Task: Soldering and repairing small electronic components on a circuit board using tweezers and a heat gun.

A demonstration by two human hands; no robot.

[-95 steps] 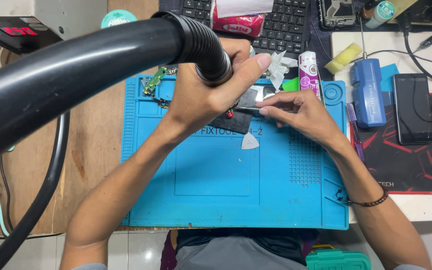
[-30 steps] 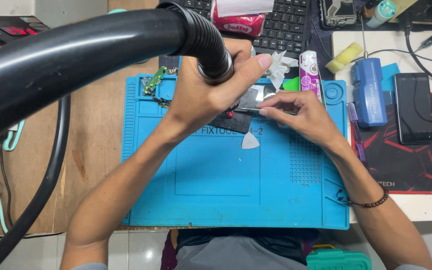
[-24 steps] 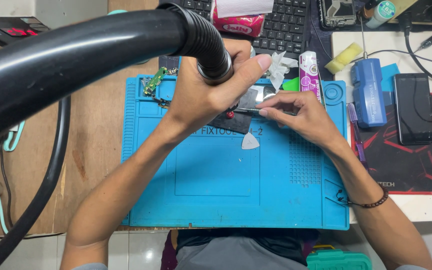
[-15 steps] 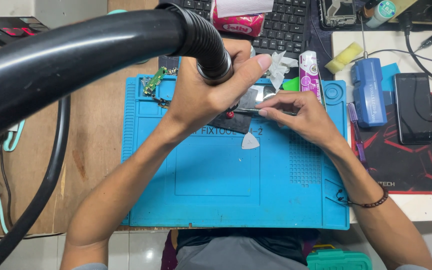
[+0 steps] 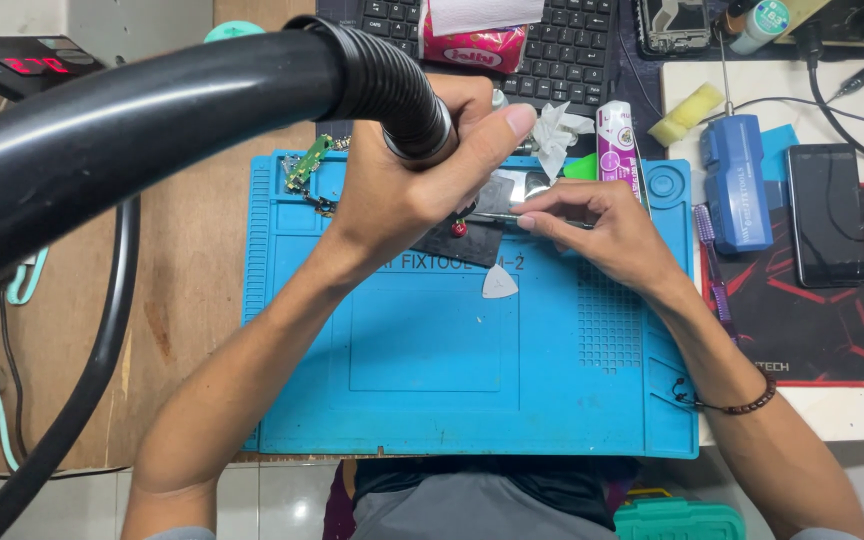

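Left hand (image 5: 402, 190) wrapped tight round black ribbed hose nozzle (image 5: 407, 100), nozzle end pointing down at dark phone part (image 5: 472, 235) lying on blue mat (image 5: 432, 390) at the mat's 12 o'clock. Right hand (image 5: 607, 225) pinches thin metal tweezers (image 5: 512, 217), long axis running 3-to-9 o'clock, tip landing on the part just at 3 o'clock of the left grip. Both hands touching or nearly touching above the part; right hand's tool closer. White triangular pick (image 5: 499, 284) at 6 o'clock of part, loose.
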